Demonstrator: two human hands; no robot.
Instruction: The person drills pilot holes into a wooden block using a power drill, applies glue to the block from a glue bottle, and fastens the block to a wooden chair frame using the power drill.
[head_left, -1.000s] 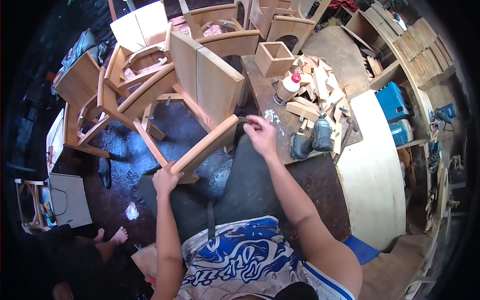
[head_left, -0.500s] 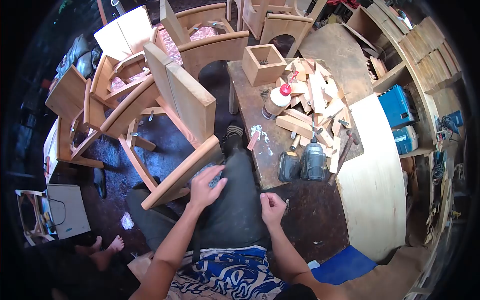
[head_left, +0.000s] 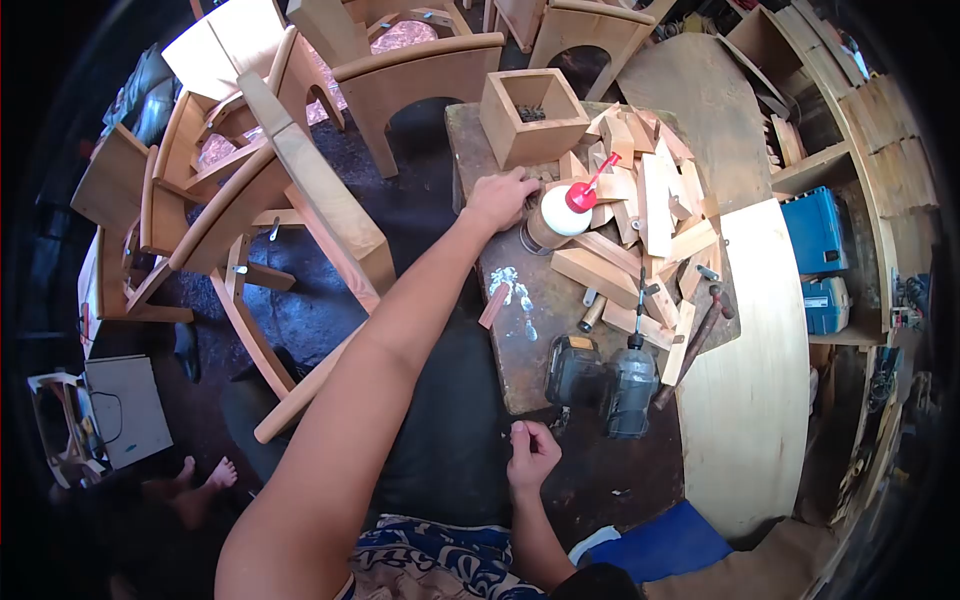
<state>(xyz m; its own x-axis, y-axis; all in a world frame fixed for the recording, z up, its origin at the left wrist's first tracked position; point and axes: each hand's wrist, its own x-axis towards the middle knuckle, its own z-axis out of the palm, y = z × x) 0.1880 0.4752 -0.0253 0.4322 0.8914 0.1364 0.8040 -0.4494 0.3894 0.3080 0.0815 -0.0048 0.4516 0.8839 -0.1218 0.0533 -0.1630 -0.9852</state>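
Note:
My left hand (head_left: 500, 198) reaches out onto the worn wooden table, its fingers bent down and drawn together between the box and the glue bottle. The fingertips touch the tabletop where small dark screws lay; whatever they pinch is hidden. Right beside those fingers stands a white glue bottle (head_left: 560, 215) with a red nozzle cap. Behind it is a square wooden box (head_left: 535, 135) with small dark hardware inside. My right hand (head_left: 531, 455) is closed in front of the table edge, thumb against the curled fingers, and its contents cannot be made out. A chair frame (head_left: 325, 205) leans by my left arm.
Wood offcuts (head_left: 655, 195) are heaped on the table (head_left: 510, 365). A cordless drill (head_left: 632, 385), a second power tool (head_left: 572, 370) and a hammer (head_left: 695, 340) lie near its front. Chairs (head_left: 420, 75) crowd the left and back. Blue cases (head_left: 813, 230) sit on the right shelf.
My left hand has moved from the chair frame at my lap forward and right to the table beside the glue bottle. My right hand stays closed, slightly lower in view.

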